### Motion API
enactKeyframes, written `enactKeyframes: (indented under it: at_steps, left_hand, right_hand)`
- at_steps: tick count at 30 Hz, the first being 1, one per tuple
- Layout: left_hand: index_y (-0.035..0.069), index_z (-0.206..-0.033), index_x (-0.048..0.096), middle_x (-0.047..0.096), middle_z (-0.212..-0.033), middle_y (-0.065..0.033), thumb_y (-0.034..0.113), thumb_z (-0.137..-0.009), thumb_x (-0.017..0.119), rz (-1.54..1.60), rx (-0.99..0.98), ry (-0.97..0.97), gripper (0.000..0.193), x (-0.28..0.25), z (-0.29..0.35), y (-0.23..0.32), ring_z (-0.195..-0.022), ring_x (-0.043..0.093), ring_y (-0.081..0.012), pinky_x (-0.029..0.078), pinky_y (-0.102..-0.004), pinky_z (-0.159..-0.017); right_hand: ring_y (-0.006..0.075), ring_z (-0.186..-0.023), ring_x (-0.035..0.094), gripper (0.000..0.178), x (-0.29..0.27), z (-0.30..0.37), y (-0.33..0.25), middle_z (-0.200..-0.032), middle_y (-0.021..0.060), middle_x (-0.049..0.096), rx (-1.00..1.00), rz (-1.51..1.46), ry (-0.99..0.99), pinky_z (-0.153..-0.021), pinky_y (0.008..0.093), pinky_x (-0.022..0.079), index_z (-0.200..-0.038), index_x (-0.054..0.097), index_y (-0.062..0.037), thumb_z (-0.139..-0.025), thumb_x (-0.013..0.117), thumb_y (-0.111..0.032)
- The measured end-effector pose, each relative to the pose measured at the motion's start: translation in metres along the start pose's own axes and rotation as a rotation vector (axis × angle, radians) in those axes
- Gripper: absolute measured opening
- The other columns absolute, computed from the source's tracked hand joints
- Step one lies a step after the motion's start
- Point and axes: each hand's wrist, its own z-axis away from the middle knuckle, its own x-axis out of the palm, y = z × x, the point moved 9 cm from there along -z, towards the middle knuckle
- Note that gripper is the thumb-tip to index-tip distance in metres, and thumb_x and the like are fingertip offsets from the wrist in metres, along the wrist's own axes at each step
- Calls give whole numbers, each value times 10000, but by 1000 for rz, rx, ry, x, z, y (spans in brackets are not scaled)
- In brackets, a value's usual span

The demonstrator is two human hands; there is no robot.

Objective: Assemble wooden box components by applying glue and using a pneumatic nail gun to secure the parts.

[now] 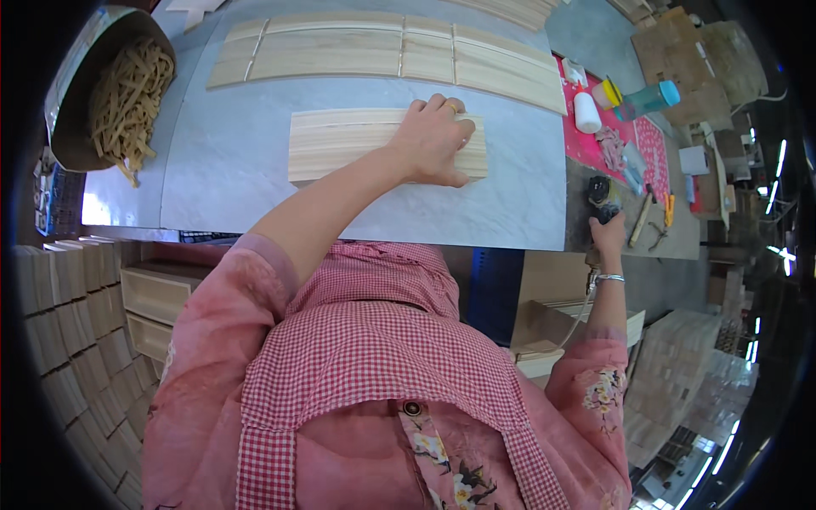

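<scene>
A pale wooden piece (340, 146), long and box-like, lies on the grey marbled worktop in front of me. My left hand (433, 140) spans its right part, fingers over the far edge and thumb at the near edge. At the right end of the bench, my right hand (609, 231) is wrapped round a black hand tool (602, 194). A thin hose runs below that wrist, and the tool looks like a pneumatic one, though its exact kind is hard to make out.
Long grooved boards (357, 49) lie across the back. A bin of rubber bands (132, 93) stands at the left. On the right are a white glue bottle (586, 113), a teal bottle (648, 100), a hammer (642, 217) and a rag (610, 149). Wooden pieces (76, 289) are stacked lower left.
</scene>
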Motion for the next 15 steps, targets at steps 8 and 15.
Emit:
enactKeyframes:
  at_steps: [8, 15]
  left_hand:
    - [103, -798, 619, 577, -1320, -155, 328, -636, 797, 36, -24, 43, 329, 2, 2, -5, -1165, 496, -315, 379, -429, -997]
    - [99, -826, 654, 582, -1301, -153, 339, -649, 790, 31, -25, 50, 328, 1, 4, -6, -1146, 502, -314, 381, -425, -994]
  right_hand:
    - [250, -574, 641, 275, -63, 37, -64, -681, 127, 663, 71, -167, -125, -557, 348, 512, -890, 649, 37, -796, 777, -188]
    - [117, -467, 515, 211, -106, 146, -195, -598, 38, 605, -109, -510, -311, -454, 259, 414, -850, 684, 44, -820, 790, -137]
